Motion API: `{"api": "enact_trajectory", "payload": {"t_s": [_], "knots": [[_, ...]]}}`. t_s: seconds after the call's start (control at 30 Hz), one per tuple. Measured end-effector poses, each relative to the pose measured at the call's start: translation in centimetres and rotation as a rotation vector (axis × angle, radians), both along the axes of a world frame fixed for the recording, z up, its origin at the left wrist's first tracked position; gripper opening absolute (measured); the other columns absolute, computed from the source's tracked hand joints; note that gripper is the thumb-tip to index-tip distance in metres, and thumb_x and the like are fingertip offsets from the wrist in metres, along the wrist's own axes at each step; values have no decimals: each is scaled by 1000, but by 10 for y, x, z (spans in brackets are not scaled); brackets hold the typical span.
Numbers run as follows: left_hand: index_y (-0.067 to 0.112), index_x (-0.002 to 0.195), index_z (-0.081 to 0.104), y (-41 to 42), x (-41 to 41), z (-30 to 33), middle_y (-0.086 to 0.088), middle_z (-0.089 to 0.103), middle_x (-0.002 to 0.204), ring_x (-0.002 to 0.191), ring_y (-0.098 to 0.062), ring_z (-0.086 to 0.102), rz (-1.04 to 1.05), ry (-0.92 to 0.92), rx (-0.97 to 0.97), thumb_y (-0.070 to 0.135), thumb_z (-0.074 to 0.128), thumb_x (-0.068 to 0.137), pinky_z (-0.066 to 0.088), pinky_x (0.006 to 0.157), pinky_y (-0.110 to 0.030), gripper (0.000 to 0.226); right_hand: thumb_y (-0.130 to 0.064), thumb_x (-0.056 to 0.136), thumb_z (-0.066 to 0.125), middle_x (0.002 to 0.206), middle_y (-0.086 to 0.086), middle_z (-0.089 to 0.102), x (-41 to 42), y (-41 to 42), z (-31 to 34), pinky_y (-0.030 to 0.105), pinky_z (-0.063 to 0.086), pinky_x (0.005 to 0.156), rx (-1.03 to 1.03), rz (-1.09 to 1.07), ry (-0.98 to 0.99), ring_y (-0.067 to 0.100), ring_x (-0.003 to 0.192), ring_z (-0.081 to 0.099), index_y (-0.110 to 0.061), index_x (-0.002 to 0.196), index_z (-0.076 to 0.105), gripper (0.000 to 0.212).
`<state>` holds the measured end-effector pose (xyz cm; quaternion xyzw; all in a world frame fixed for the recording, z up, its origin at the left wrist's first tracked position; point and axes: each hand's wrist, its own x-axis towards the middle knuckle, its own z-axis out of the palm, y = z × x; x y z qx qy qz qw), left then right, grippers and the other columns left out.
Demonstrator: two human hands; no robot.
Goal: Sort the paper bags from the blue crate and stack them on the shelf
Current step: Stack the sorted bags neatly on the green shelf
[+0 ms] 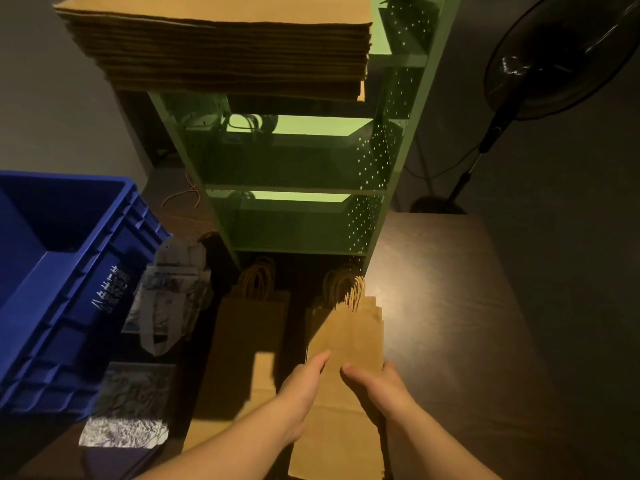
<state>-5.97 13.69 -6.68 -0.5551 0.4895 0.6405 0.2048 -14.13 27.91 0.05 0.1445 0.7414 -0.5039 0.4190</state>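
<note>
The paper bag in hand lay flat on top of a pile of like brown bags on the dark floor, just before the foot of the green shelf, its twisted handles pointing toward the shelf's right front corner. The left hand rested on the bag's left edge with fingers nearly straight, thumb lying along the paper; the right hand gripped the right edge, thumb on top and fingers tucked beneath where they could not be seen. Just left of this pile lay a second pile of handled bags, and farther left some grey printed bags beside the blue crate, whose visible inside looked empty. A tall stack of flat brown bags already sat on the shelf's top level, while the 2 lower levels in view held little. The step in hand seemed to be sorting by kind: squaring this bag onto its matching pile. The next move probably called for aligning its edges, then lifting the whole pile with both hands under it and carrying it level to a shelf. A standing fan stood to the right.
</note>
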Motion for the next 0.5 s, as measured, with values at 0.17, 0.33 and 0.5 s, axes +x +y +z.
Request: {"api": "enact_trajectory", "payload": {"t_s": [0.17, 0.33, 0.5], "knots": [[37, 119, 74, 6, -8, 33, -2, 77, 117, 109, -30, 72, 18, -13, 171, 88, 75, 56, 56, 99, -51, 81, -44, 75, 86, 104, -10, 63, -4, 8, 18, 21, 56, 68, 102, 145, 209, 8, 90, 66, -25, 122, 46, 64], [26, 136, 64, 16, -14, 80, -3, 72, 127, 121, -26, 63, -53, 143, 74, 64, 75, 77, 50, 109, -48, 72, -42, 81, 81, 99, -19, 61, -20, 14, 41, 16, 54, 66, 236, 352, 454, 3, 85, 64, -35, 117, 49, 49], [20, 165, 10, -9, -17, 119, 0, 3, 172, 157, -28, 15, -253, 304, -656, 67, 74, 79, 24, 124, -50, 117, -29, 91, 71, 108, -12, 68, -33, 29, 71, 21, 55, 73, 448, 676, 659, 6, 88, 63, -37, 123, 47, 41]]}}
